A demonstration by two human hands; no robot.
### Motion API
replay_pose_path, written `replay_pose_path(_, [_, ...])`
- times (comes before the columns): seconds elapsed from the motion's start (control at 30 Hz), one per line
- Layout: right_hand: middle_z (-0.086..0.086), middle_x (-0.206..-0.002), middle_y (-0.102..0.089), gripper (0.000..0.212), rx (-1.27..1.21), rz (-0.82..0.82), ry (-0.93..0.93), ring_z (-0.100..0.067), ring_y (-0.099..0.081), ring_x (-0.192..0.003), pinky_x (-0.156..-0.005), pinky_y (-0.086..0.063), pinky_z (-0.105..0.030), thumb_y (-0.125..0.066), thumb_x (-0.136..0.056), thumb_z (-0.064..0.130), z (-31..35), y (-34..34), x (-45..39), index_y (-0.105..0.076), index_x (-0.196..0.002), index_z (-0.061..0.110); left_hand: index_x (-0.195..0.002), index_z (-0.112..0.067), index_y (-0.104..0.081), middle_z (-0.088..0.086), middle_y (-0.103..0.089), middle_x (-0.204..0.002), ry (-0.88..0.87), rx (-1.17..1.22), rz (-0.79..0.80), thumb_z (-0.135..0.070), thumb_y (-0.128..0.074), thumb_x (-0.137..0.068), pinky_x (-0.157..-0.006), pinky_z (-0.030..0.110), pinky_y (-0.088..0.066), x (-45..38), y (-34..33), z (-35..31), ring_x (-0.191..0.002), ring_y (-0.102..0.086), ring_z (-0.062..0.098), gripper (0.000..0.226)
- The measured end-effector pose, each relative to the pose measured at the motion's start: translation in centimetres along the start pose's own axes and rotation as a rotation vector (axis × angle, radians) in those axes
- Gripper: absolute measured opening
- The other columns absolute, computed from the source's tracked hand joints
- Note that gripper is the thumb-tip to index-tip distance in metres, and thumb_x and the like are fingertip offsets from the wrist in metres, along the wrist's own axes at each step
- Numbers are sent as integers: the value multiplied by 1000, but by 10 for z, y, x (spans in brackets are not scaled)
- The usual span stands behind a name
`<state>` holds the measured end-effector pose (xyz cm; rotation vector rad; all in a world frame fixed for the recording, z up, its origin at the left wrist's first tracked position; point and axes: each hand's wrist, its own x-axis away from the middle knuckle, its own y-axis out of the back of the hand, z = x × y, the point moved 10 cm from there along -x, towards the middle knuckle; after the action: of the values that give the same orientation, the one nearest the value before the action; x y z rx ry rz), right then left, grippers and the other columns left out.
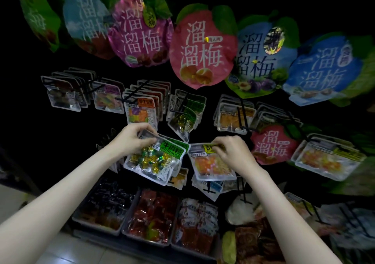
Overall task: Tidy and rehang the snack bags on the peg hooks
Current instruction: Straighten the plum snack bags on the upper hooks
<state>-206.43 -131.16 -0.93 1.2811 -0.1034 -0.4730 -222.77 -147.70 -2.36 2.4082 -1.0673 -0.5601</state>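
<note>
Dim peg wall: left hand [134,138] pinches the green-label bag [156,160], right hand [231,152] pinches the yellow-label bag [211,162]; both seemingly unhung yet.

Green-label bag [156,160] top edge under left grip [134,140], floor bins [150,219] dim, blurred, forearms cropped

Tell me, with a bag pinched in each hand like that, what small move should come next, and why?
Probably level the green-label candy bag first. The left hand pinches its top edge, and the bag hangs tilted, its lower corner overlapping a bag behind it. The yellow-label bag under the right hand sits straighter. Whether either bag's hole is on a peg cannot be seen.
</note>
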Motion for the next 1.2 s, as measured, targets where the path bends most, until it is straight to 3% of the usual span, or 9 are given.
replay_pose_path(0.13, [-10, -92, -69, 20, 38, -50, -22, -26, -63, -86, -74, -52, -39, -55, -92, 14, -14, 14, 1, -66, -108, 10, -77, -24, -59, -8, -60, -74, 12, 87, -67, -8, -68, -83, -57, 6, -42, -17, -13, -10, -61, -55, -5, 19])
replay_pose_path(0.3, [-12, -96, -68, 27, 46, -74, 6, -29, -63, -88, -78, -52, -45, -53, -90, 7, -10, 15, -3, -60, -116, 12, -80, -21, -59, -4, -59, -79, 30, 256, -203, -5, -64, -85, -57, 10, -44, -31, -8, -14, -68, -55, 8, 17])
replay_pose_path(0.43, [-12, -99, -67, 30, 75, -70, 34, -29, -63, -92, -80, -52, -45, -51, -91, 9, -7, 13, -8, -57, -120, 15, -83, -20, -58, -7, -59, -78, 13, 244, -206, -4, -65, -84, -51, 13, -43, -40, -10, -20, -60, -53, 5, 18])
replay_pose_path(0.6, [-14, -99, -68, 29, 64, -57, 40, -30, -63, -93, -79, -51, -45, -53, -91, 8, -8, 15, -14, -58, -118, 11, -97, -10, -64, -3, -62, -86, 46, 264, -274, -5, -67, -83, -64, 7, -43, -50, -6, -17, -79, -57, 6, 15])
replay_pose_path(0.7, [-15, -96, -67, 28, 70, -57, 44, -30, -62, -86, -75, -52, -45, -52, -91, 6, -8, 16, -15, -58, -118, 10, -98, -13, -64, -5, -61, -81, 60, 245, -270, -3, -66, -83, -58, 7, -42, -55, -11, -20, -72, -56, 4, 18])
replay_pose_path(0.83, [-18, -92, -66, 26, 82, -51, 26, -32, -62, -82, -73, -52, -47, -51, -90, 4, -10, 13, -17, -58, -115, 7, -108, -17, -65, 6, -63, -97, 28, 142, -223, -4, -67, -82, -72, 21, -44, -62, -18, -25, -82, -56, 13, 29])
replay_pose_path(1.0, [-18, -96, -67, 32, 84, -55, 24, -34, -62, -91, -75, -52, -47, -50, -89, 2, -10, 16, -14, -57, -119, 9, -113, -12, -65, 4, -61, -91, 44, 186, -257, -3, -66, -83, -75, 20, -45, -59, -17, -23, -85, -56, 13, 32])
replay_pose_path(1.1, [-18, -96, -66, 35, 101, -49, 46, -33, -61, -90, -76, -51, -46, -50, -90, 2, -7, 18, -11, -56, -123, 11, -107, -12, -66, -6, -61, -85, 48, 224, -272, -2, -66, -83, -67, 8, -44, -55, -13, -16, -81, -56, 6, 26])
replay_pose_path(1.2, [-17, -96, -67, 36, 106, -16, 87, -32, -62, -89, -77, -52, -46, -51, -90, 3, -4, 14, -8, -56, -124, 13, -104, -14, -63, 5, -63, -96, 65, 250, -293, -1, -67, -82, -63, 10, -45, -51, -8, -3, -83, -58, 12, 26])
